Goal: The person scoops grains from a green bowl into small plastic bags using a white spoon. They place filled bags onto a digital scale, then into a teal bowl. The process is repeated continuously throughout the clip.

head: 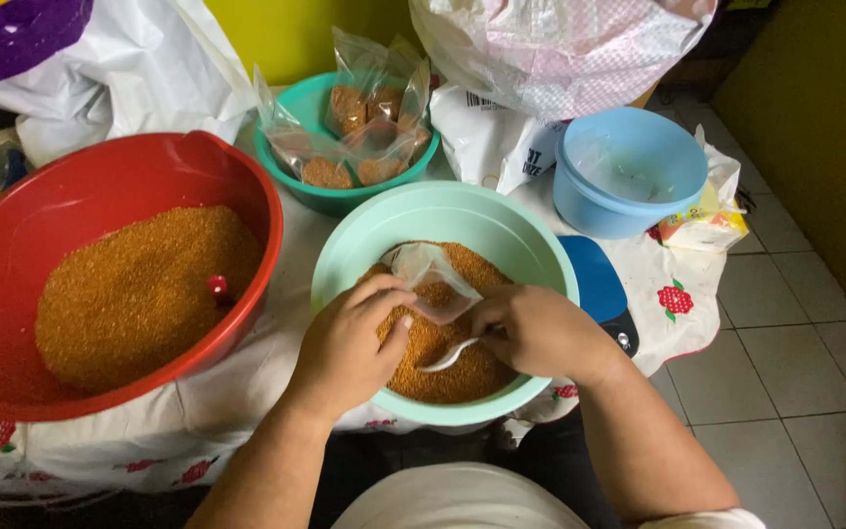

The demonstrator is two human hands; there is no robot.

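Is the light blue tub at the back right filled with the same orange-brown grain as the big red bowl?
No, the light blue tub shows only its pale inside, while the red bowl holds a heap of grain.

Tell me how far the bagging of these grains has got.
Done: several filled clear bags lie in the teal bowl. In hand: the left hand holds a small clear bag open over the mint bowl; the right hand holds a white spoon. Left: the red basin holds plenty of grain.
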